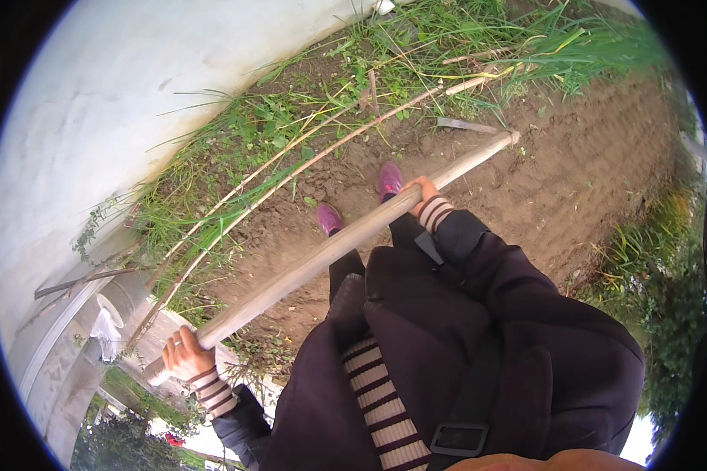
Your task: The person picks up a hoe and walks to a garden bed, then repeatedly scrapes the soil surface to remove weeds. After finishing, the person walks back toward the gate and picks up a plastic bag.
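A long wooden handle (306, 268) of a hoe-like tool lies slantwise across the view in front of my body. Near its lower left end, my left hand (187, 353), with a ring on a finger, is closed around it. My right hand (422, 193) grips the same handle further up, above my shoes. At the far upper right end, a narrow metal blade (468, 125) sticks out to the left, over or near the bare soil. Whether the blade touches the ground I cannot tell.
Brown soil (536, 194) spreads around my purple shoes (330, 218). Two long thin poles (306, 165) lie over grass and weeds (259, 126) beside a white wall (112, 100). A plastic bag (105, 332) is at the lower left. Green plants (636, 247) grow at the right.
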Tool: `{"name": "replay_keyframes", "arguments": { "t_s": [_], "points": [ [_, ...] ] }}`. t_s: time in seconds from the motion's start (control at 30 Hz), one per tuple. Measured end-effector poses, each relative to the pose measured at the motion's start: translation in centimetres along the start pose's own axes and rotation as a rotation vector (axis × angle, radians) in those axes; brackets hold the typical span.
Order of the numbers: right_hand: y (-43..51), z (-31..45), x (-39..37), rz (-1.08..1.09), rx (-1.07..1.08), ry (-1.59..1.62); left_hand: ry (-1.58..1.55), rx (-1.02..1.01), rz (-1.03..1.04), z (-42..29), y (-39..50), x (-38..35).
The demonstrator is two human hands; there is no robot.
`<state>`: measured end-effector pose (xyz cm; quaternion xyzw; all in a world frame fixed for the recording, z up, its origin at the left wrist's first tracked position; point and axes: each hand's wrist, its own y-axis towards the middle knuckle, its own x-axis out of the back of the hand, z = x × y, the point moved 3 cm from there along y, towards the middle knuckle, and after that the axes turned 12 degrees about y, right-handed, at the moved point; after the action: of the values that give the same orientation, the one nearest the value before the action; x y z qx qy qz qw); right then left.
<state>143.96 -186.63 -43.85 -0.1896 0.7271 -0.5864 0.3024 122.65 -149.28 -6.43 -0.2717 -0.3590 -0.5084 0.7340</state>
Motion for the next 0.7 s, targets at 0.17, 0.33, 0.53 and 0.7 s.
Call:
{"name": "replay_keyframes", "arguments": {
  "t_s": [0.17, 0.33, 0.53, 0.7],
  "points": [
    [-0.9, 8.2, 1.3, 0.021, 0.294, -0.095, -0.077, -0.046, -0.025, -5.4, 2.4, -1.3],
    [-1.5, 12.6, 0.6, -0.066, 0.393, 0.018, -0.135, -0.051, -0.023, -8.6, 4.4, -0.8],
    [1.2, 10.0, -0.5, -0.021, 0.337, -0.088, -0.061, -0.031, 0.023, -7.8, 3.3, 0.3],
    [1.1, 8.5, 0.3, -0.029, 0.347, 0.003, -0.036, -0.026, -0.01, -7.0, 2.2, 0.3]
  ]
}}
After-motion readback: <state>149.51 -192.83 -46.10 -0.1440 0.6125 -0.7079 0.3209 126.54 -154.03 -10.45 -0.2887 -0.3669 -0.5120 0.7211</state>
